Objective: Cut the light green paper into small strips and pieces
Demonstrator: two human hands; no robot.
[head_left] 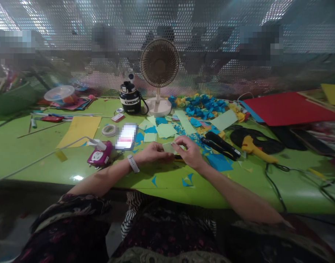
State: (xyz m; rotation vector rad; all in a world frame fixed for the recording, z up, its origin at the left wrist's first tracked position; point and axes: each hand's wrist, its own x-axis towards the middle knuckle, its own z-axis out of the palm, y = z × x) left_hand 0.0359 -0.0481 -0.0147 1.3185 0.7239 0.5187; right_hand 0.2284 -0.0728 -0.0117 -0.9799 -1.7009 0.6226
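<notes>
A small pale green piece of paper (169, 147) is held up between my two hands over the near part of the green table. Its left edge is gripped by my left hand (155, 152), and my right hand (188, 151) pinches the right side. Under the hands lies a black and yellow object (179, 157), mostly hidden. Past my fingers are pale green paper sheets (166, 130) and blue scraps. To the right of my right hand is a black stapler (221, 145), with a blue paper sheet (219, 162) beside it.
A phone (126, 136), tape roll (109, 130) and purple pouch (100, 154) lie left. Behind stand a black bottle (130, 99) and a fan (160, 63). Folded blue and yellow paper pieces (204, 105) are heaped nearby. A yellow glue gun (256, 149) with a cable lies right, near red sheets (293, 111).
</notes>
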